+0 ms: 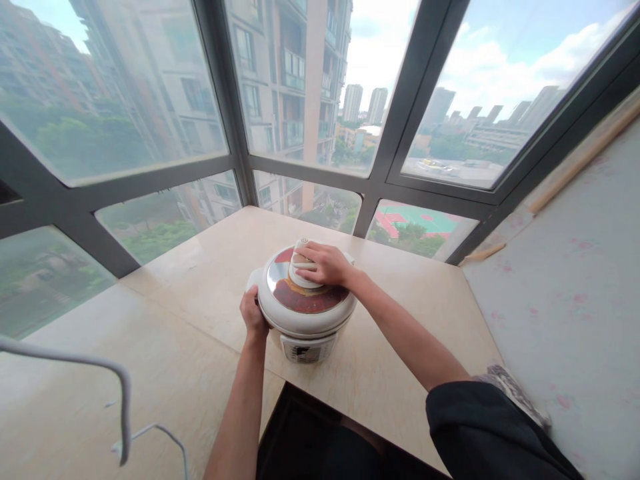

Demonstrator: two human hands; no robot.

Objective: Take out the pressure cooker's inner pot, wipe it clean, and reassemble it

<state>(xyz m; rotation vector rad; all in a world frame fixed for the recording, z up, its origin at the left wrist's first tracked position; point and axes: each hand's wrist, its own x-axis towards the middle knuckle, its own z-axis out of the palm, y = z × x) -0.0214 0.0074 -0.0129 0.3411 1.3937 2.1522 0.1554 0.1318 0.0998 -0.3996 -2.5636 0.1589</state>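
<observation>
A white electric pressure cooker [305, 333] with a shiny metal lid [310, 298] stands on a beige stone counter [200, 280] by a corner window. My right hand [325, 265] lies on top of the lid, its fingers wrapped over the white lid handle [300, 267]. My left hand [253, 313] grips the cooker's left side, fingers curled round a side handle. A control panel shows on the cooker's front, facing me.
Large dark-framed windows [240, 160] wrap the far sides of the counter. A pale wall [575, 300] rises on the right. A white bent wire frame [120, 407] juts in at the lower left. A dark gap [310, 433] opens below the counter's near edge.
</observation>
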